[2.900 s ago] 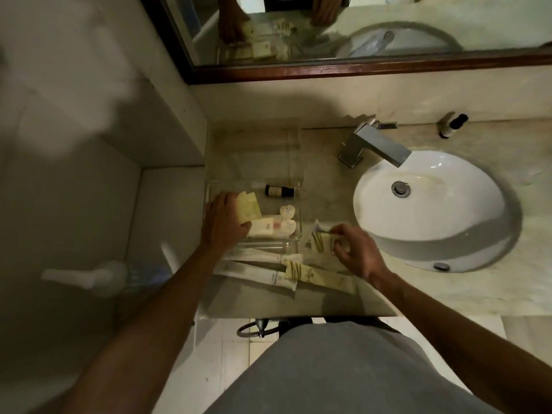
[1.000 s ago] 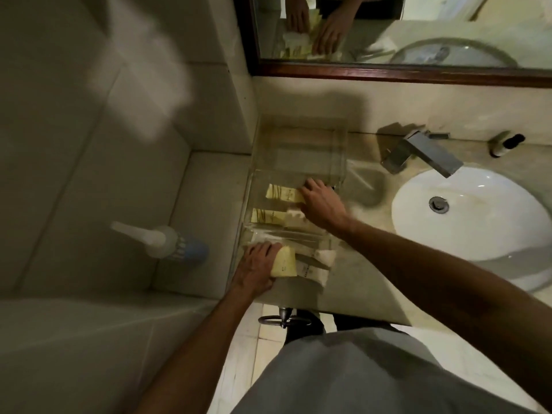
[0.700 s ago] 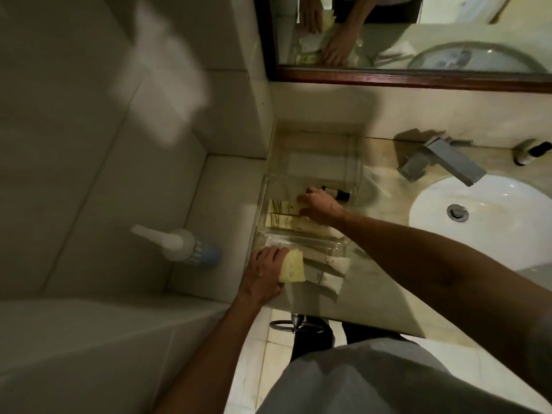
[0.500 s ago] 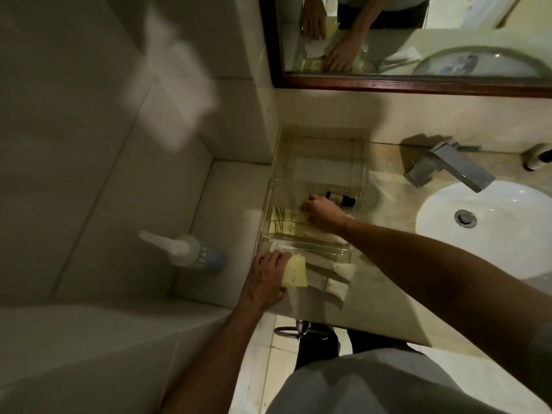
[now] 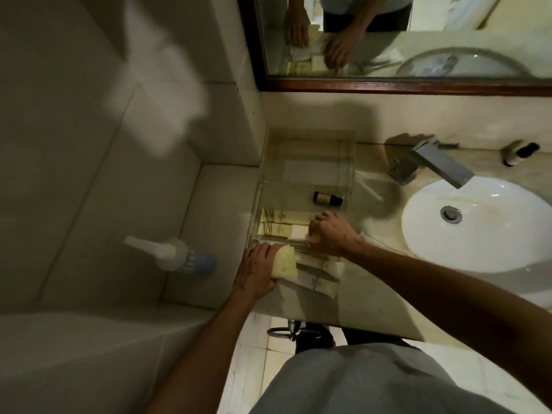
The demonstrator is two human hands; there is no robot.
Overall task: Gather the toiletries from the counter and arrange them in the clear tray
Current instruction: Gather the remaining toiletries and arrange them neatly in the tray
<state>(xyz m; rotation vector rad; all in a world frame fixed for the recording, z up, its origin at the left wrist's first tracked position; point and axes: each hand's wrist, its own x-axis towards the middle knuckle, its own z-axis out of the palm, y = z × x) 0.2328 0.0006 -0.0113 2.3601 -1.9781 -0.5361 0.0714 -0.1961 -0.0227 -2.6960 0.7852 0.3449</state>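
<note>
Partly hidden: item under right hand (image 5: 330,233)

Print on the packets (image 5: 282,217), too blurred to read

Left hand (image 5: 256,271) and right hand (image 5: 330,233) both curled closed, palms down.

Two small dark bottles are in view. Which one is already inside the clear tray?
The dark bottle lying on its side in the clear tray, beyond the right hand. The other bottle rests on the counter behind the sink.
</note>
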